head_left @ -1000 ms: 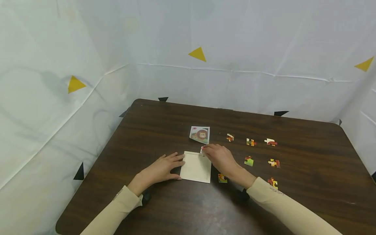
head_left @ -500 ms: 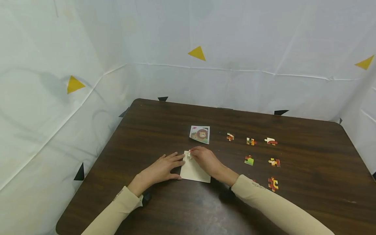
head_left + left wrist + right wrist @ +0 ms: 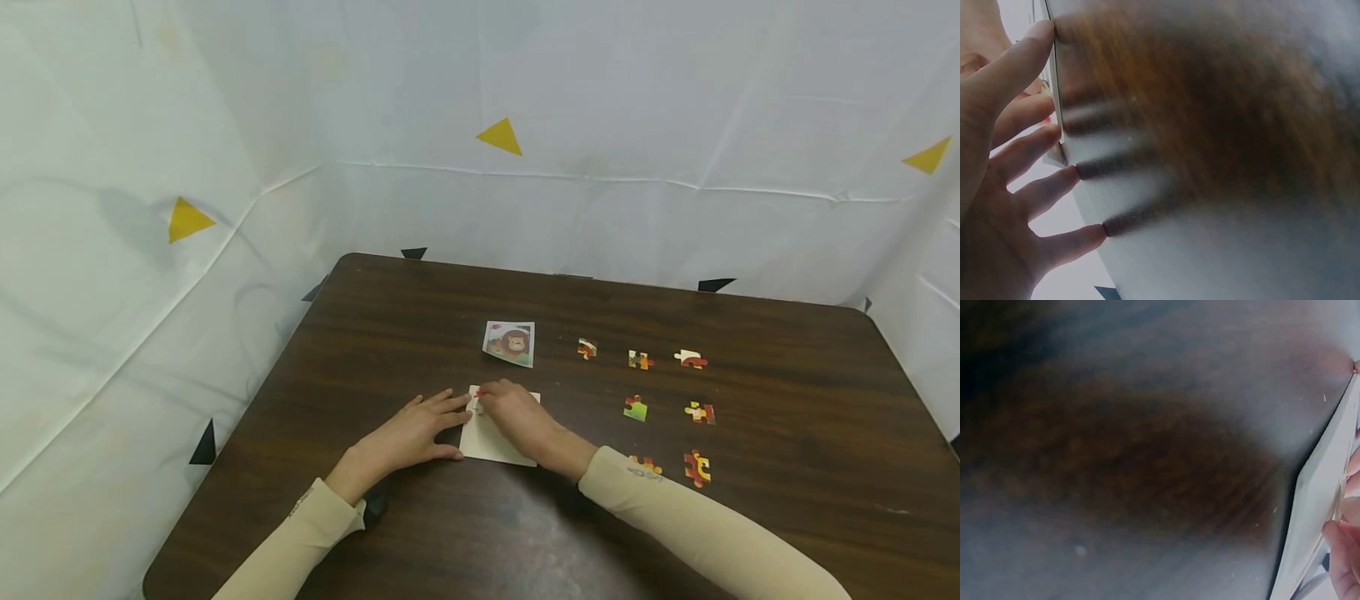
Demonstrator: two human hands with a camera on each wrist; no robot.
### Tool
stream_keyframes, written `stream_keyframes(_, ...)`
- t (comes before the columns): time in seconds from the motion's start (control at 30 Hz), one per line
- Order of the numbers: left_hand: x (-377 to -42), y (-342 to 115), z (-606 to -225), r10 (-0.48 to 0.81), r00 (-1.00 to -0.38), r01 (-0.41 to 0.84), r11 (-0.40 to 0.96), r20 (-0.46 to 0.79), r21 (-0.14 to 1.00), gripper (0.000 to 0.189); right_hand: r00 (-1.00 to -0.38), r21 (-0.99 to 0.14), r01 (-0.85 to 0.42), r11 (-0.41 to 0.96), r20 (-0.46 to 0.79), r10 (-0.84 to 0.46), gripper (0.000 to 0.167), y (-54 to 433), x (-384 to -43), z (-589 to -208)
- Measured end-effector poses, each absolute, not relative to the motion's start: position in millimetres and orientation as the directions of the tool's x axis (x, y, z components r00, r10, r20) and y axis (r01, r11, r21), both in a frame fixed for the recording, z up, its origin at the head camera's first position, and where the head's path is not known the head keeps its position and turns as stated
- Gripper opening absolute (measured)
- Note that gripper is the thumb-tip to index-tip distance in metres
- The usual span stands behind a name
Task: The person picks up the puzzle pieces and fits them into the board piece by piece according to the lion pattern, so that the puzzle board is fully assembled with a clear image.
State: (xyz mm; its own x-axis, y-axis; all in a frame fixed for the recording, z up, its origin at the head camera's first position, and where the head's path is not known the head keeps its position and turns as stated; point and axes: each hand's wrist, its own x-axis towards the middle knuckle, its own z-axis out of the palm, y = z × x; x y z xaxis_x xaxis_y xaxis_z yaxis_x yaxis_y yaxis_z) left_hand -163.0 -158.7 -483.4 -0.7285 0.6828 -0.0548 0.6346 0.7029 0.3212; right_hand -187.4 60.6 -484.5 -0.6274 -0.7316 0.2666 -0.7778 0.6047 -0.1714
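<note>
My right hand [image 3: 521, 421] pinches a small jigsaw puzzle piece [image 3: 478, 405], cream with a bit of red, at the upper left corner of a square cream puzzle board [image 3: 495, 448]. In the right wrist view its fingertips [image 3: 1334, 531] are low over the board's surface. My left hand [image 3: 408, 435] rests on the table with fingers spread, their tips at the board's left edge. The left wrist view shows those fingers [image 3: 1047, 194] extended, thumb against the board's side. The right hand covers part of the board.
Beyond the board lies a lion picture card [image 3: 510, 343] with a curled corner. Several loose puzzle pieces lie to the right, such as a green one [image 3: 636, 408] and a red-yellow one [image 3: 697, 468]. The dark wooden table [image 3: 405, 317] meets white cloth walls.
My right hand has carried the puzzle piece left across the board's top edge to its upper left corner, then slightly toward me. The left hand has stayed in place.
</note>
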Motion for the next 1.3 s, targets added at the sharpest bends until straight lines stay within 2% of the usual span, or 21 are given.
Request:
stream_keyframes(0.33,-169.5,-146.8,-482.4,0.697,-0.715,0.649,0.688,-0.046,0.325,0.063,-0.651,0.063,-0.731,0.679,0.235,-0.722,0.014,63.7,-181.8,-481.4)
stream_keyframes(0.7,-172.8,-142.7,-491.3,0.709,-0.705,0.661,0.671,-0.030,0.336,0.063,-0.674,0.119,-0.700,0.704,0.216,-0.707,0.015,66.6,-178.5,-487.0)
stream_keyframes(0.87,-171.6,-142.8,-494.4,0.710,-0.704,0.657,0.668,-0.035,0.349,0.063,-0.697,0.099,-0.687,0.720,0.191,-0.691,0.022,64.8,-178.4,-488.5)
stream_keyframes(1.03,-167.6,-149.0,-499.3,0.691,-0.722,0.635,0.685,-0.041,0.358,0.063,-0.694,0.084,-0.697,0.713,0.173,-0.699,0.018,59.0,-178.6,-490.8)
stream_keyframes(1.3,-165.5,-157.5,-502.4,0.667,-0.745,0.616,0.703,-0.029,0.356,0.064,-0.706,-0.094,-0.704,0.704,0.205,-0.678,0.021,59.5,-179.3,-483.3)
